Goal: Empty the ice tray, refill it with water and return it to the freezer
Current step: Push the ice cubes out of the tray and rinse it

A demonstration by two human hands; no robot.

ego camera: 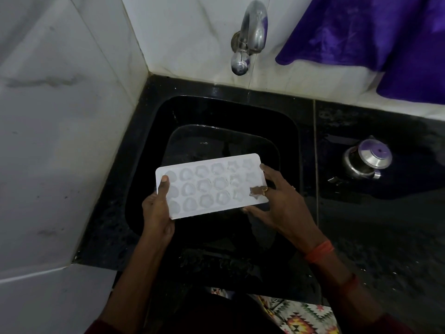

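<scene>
Fingers (pixel 164 187) of left hand (pixel 156 210) and right hand (pixel 283 203) are clamping the white moulded plastic ice tray (pixel 212 186) upright over the black stone sink (pixel 154 131), seemingly starting emptying, which is calling next for inverting it.

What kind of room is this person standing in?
Probably a home kitchen: a black sink set in a dark counter, a metal tap above it, and a steel pot nearby.
</scene>
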